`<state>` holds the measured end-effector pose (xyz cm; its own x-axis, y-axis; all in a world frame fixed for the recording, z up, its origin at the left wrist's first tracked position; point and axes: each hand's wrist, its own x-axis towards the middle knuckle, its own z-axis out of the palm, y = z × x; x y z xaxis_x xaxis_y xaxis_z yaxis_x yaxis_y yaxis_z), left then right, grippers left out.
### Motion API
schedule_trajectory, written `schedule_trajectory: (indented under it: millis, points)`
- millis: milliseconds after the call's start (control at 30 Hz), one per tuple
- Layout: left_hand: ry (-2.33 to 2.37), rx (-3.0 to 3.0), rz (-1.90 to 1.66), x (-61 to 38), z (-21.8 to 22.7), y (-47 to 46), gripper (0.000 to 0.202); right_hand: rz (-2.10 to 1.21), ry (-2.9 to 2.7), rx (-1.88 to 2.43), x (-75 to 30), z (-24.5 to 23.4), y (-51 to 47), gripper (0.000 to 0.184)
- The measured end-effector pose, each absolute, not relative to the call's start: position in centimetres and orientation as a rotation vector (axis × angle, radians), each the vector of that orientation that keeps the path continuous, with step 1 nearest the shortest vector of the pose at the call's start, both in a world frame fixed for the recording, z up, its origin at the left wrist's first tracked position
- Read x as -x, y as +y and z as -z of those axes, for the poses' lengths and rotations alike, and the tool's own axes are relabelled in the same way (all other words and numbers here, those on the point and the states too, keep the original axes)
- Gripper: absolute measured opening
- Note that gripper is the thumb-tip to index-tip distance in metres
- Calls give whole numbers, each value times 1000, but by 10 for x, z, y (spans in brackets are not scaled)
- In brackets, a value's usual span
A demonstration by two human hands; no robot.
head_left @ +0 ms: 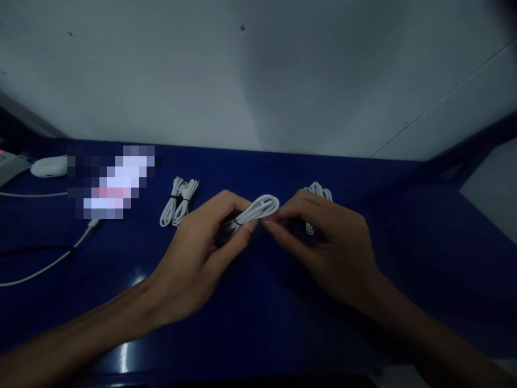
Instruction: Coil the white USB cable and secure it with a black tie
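Head view: white cable bundle (264,205) sits near mid-frame between the two hands, apparently raised over the blue table (250,302). Left hand (194,253) is closed in a pinch, thumb below and fingers above, gripping the bundle near its black tie (238,221). Right hand (335,237) has thumb and forefinger drawn nearly together by the loop end; whether they touch or grip the cable cannot be told. Judged risks: if the left pinch loosens, the smooth coils could slip and drop; if the right fingertips tug a single strand, that loop could lengthen and the bundle lose its even shape; if the tie is pushed along, the coils could fan out, since only one tie is visible. Right knuckles also overlap another white bundle (317,188) in this view, so a low sweep might nudge it, though the clearance is unclear. Orientation: long axis slants from lower left to upper right, at a shallow angle; the rounded loop end points right and somewhat towards the wall (194,75), the tied part back into the left palm. Plug ends not distinguishable, hidden by the left fingers. Two further tied bundles (168,210) lie side by side beyond the left hand.
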<state>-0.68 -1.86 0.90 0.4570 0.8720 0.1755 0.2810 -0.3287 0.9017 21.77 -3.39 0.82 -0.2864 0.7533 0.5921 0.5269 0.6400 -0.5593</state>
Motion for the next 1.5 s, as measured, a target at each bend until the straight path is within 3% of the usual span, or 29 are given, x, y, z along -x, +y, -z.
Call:
schedule_trajectory:
  millis: [300,1500]
  points:
    - [1014,-1793,-896,6,-4,-17,16,-248,-2013,969,-217,-7,-33,13]
    - [1024,-1978,-884,5,-15,-20,14,-156,-2020,992,-210,-9,-38,25]
